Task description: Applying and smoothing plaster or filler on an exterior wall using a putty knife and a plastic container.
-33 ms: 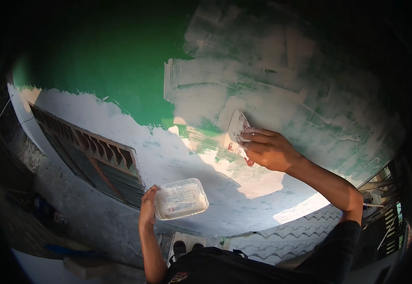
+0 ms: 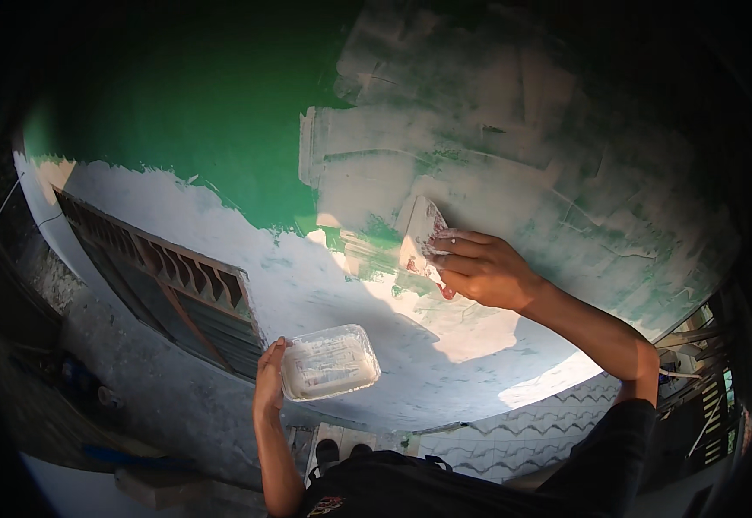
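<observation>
My right hand (image 2: 484, 269) is closed on a putty spreader (image 2: 417, 237), a flat blade caked in white with some red showing. The blade lies against the green wall (image 2: 237, 112), beside a patch of thin whitish putty (image 2: 363, 164) where streaks of green show through. Lower down, my left hand (image 2: 269, 377) grips the short side of a shallow, clear plastic tub (image 2: 328, 363). White putty is smeared over the tub's bottom and sides. My left thumb rests at its rim, and the other fingers are partly hidden.
A window with a wooden lattice frame (image 2: 164, 281) is set in the wall on the left. The lower wall (image 2: 220, 224) is white. Below me are my dark shoes (image 2: 328, 451) on a pale narrow surface, and patterned tiles (image 2: 548, 423) to the right.
My right hand and the spreader have shifted slightly left and up along the wall. The left hand and the tub have hardly moved.
</observation>
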A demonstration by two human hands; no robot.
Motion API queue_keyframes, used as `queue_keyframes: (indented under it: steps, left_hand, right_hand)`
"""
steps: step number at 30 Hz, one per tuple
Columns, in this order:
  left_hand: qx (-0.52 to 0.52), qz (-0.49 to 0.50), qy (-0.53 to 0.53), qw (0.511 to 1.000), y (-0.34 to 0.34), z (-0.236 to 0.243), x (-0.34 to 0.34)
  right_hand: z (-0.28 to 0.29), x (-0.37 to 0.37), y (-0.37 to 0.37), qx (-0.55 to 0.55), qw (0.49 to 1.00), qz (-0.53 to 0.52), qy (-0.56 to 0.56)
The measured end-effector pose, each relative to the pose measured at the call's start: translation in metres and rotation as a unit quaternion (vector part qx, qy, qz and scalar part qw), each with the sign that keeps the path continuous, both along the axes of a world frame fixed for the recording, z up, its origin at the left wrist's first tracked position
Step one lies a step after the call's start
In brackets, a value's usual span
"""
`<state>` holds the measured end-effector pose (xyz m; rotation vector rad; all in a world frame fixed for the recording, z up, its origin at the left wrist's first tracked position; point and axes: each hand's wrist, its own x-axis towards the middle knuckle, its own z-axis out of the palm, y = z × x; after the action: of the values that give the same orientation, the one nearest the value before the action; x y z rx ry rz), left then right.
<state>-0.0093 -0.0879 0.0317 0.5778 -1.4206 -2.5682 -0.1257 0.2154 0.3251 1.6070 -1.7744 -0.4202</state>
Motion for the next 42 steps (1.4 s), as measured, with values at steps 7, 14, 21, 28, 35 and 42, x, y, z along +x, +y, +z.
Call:
queue_keyframes:
  steps: [7,14,21,28,35,42]
  left_hand:
    - [-0.002,0.015,0.007,1.000,0.000,0.004,0.003]
    - [0.007,-0.010,0.032,0.999,0.001,0.017,0.003]
    - [-0.007,0.014,0.014,1.000,-0.001,0.007,0.014]
    - [0.008,0.032,0.028,0.999,-0.009,0.003,0.023]
    - [0.016,0.064,0.019,0.998,-0.011,-0.016,0.024]
    - [0.017,0.039,0.021,0.999,-0.006,-0.006,0.014]
  right_hand:
    - [-0.001,-0.022,-0.022,0.047,0.989,-0.137,-0.005]
    - [0.011,0.022,0.020,0.029,0.961,-0.268,-0.070]
    - [0.052,0.021,-0.015,-0.017,0.999,-0.029,-0.007]
    - [0.107,-0.051,-0.134,-0.054,0.995,0.071,0.046]
    - [0.120,-0.069,-0.185,-0.005,0.993,-0.071,0.095]
    - [0.125,-0.067,-0.111,-0.006,0.988,-0.131,0.076]
